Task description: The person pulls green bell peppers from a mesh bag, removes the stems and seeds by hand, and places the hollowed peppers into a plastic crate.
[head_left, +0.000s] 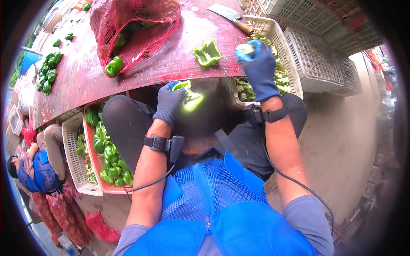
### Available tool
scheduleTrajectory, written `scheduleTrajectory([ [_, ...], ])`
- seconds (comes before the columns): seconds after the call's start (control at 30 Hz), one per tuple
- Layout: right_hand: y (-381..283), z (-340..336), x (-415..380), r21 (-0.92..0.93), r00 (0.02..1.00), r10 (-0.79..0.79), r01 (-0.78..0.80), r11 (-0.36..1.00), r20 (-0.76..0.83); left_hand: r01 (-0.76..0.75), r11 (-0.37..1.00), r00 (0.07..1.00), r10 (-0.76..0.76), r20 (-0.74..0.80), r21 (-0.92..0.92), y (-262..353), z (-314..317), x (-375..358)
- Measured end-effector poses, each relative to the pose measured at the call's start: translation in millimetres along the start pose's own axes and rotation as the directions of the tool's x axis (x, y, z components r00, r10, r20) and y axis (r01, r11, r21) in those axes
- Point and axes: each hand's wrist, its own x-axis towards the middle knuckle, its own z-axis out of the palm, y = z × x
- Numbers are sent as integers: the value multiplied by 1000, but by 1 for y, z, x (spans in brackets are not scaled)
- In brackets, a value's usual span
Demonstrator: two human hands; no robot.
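My left hand (169,103), in a dark blue glove, is closed on a cut green bell pepper piece (193,100) with its pale inner side showing, in front of the table edge. My gloved right hand (259,66) is raised over the crate of scraps (295,79), its fingers closed around a pale, whitish pepper core (245,49). That core is partly hidden by the fingers and slightly blurred. A hollowed green pepper half (207,53) lies on the red table between the hands, its open side up.
A red mesh sack (134,25) of green peppers sits on the table (81,81). A cleaver (232,18) lies near the far edge. An orange crate (91,141) of peppers stands by my left knee. Stacked crates (316,59) rise at right. Another person (40,170) sits at left.
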Motion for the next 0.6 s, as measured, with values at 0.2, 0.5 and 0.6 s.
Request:
scheduleTrajectory([
  [0.2,4,4,21,-310,954,275,-227,923,117,7,961,1000,-12,-16,-278,-15,-6,7],
  [0.5,-22,91,19,-222,838,268,-180,958,475,-118,953,993,110,-44,-278,-20,-23,7],
  [0.6,-16,94,20,-13,859,194,-213,977,474,-94,923,996,86,-38,-372,-26,-28,9],
])
